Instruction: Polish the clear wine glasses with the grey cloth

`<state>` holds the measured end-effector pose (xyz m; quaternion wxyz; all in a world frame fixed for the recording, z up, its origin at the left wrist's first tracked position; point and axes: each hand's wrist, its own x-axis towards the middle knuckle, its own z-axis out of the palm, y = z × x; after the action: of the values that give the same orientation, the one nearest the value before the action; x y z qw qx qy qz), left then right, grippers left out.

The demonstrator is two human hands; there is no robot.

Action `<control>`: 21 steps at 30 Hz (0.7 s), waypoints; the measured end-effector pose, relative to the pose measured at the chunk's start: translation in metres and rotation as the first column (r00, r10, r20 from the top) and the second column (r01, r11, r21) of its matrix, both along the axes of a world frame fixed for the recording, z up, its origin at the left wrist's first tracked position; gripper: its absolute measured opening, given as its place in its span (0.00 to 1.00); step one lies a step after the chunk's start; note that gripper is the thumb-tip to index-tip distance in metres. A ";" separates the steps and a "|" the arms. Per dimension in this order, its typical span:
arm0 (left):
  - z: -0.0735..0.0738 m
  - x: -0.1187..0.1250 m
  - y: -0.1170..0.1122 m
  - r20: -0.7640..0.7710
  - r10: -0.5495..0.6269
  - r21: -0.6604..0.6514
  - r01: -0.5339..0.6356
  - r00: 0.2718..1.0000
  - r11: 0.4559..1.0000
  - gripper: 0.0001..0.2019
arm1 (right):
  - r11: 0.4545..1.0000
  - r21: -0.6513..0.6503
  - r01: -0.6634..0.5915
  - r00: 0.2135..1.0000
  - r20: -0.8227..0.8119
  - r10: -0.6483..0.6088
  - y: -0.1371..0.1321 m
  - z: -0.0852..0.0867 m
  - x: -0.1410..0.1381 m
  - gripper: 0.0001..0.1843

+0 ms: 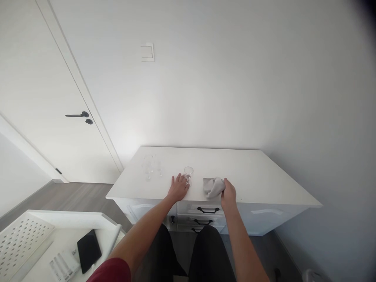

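Note:
A clear stemmed glass point(188, 171) stands on the white cabinet top point(241, 166), near its front edge. My left hand point(178, 189) lies at the foot of this glass with its fingers stretched out and apart. Whether the fingertips press on the base, I cannot tell. In my right hand point(229, 193) is a folded light grey cloth point(213, 187), pinched at its right end just above or on the cabinet top. Several more clear glasses point(149, 164) are grouped toward the left; their outlines are faint against the white surface.
Below the top are drawers with black handles point(208, 210). At lower left, a white desk point(73, 220) bears a black tablet or phone point(89, 250) and a white power strip point(64, 266). A door with a black handle point(78, 114) is at left, and a wall switch point(147, 52) above.

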<state>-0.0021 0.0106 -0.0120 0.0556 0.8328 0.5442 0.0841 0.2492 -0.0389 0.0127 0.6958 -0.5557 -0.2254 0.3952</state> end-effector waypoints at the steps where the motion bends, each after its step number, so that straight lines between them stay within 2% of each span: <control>1: 0.001 0.000 0.000 0.006 -0.002 -0.004 0.002 1.000 1.000 0.29 | 0.998 0.061 0.000 1.000 -0.026 0.001 0.003 0.002 -0.014 0.19; 3: 0.002 0.000 -0.001 0.018 -0.001 -0.009 0.001 1.000 1.000 0.29 | 0.983 0.172 -0.071 0.996 -0.042 0.080 0.009 0.006 -0.048 0.21; 6: 0.005 -0.001 -0.002 0.033 -0.001 -0.014 0.001 0.999 1.000 0.29 | 0.916 0.231 -0.329 0.944 0.071 0.321 0.018 0.006 -0.096 0.22; 9: 0.007 -0.002 -0.003 0.029 -0.010 -0.028 0.011 1.000 1.000 0.30 | 0.894 0.224 -0.388 0.912 0.237 0.336 0.023 -0.002 -0.122 0.24; 12: 0.010 -0.002 -0.003 0.023 -0.014 -0.051 0.015 1.000 0.999 0.30 | 0.899 0.226 -0.375 0.903 0.311 0.298 0.025 -0.010 -0.121 0.25; 14: 0.011 -0.001 -0.004 0.026 -0.010 -0.058 0.012 1.000 0.998 0.29 | 0.864 0.226 -0.450 0.873 0.318 0.371 0.026 -0.014 -0.112 0.27; 16: 0.013 -0.001 -0.004 0.030 -0.008 -0.056 0.009 1.000 0.998 0.28 | 0.801 0.202 -0.564 0.806 0.347 0.480 0.028 -0.015 -0.104 0.29; 18: 0.013 -0.001 -0.005 0.030 -0.012 -0.056 0.014 0.999 0.998 0.28 | 0.760 0.164 -0.629 0.751 0.379 0.540 0.035 -0.015 -0.101 0.31; 21: 0.011 0.000 -0.004 0.034 -0.004 -0.064 0.006 0.999 0.998 0.29 | 0.766 0.106 -0.634 0.730 0.409 0.547 0.046 -0.012 -0.103 0.30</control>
<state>-0.0026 0.0065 -0.0007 0.0918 0.8304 0.5436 0.0806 0.1460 0.0075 0.0008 0.5414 -0.4279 -0.5584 0.4603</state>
